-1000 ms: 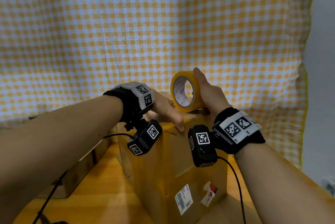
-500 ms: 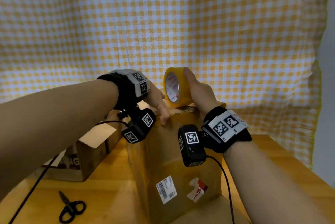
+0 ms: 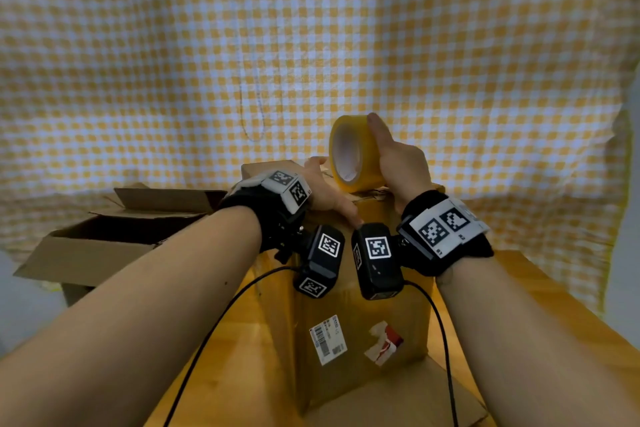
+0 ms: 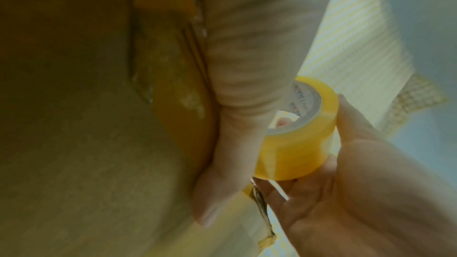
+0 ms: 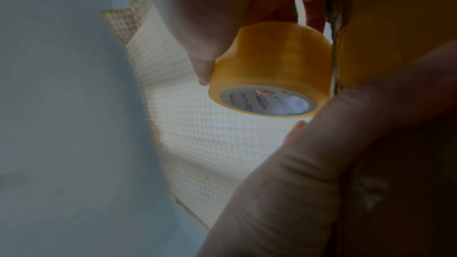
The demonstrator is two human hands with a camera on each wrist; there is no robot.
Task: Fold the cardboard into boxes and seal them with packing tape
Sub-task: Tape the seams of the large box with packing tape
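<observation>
A tall brown cardboard box [image 3: 363, 305] with shipping labels stands on the wooden table [image 3: 536, 305]. My right hand [image 3: 401, 163] grips a yellow packing tape roll [image 3: 360, 163] that stands on edge on the box top. In the right wrist view the thumb [image 5: 205, 17] lies across the roll [image 5: 272, 62]. My left hand [image 3: 325, 191] presses flat on the box top just left of the roll. Its thumb [image 4: 227, 163] lies along the box [image 4: 86, 124] beside the roll [image 4: 296, 144]. A strip of yellow tape runs under it.
An open cardboard box [image 3: 114, 236] stands at the back left of the table. A flat cardboard sheet [image 3: 398, 402] lies under the tall box at the front. A yellow checked cloth [image 3: 311, 46] hangs behind. Black cables trail from both wrists.
The head view has shifted. My two wrists have come closer together, and the left hand now lies nearer the roll. The right hand has kept its hold on the roll.
</observation>
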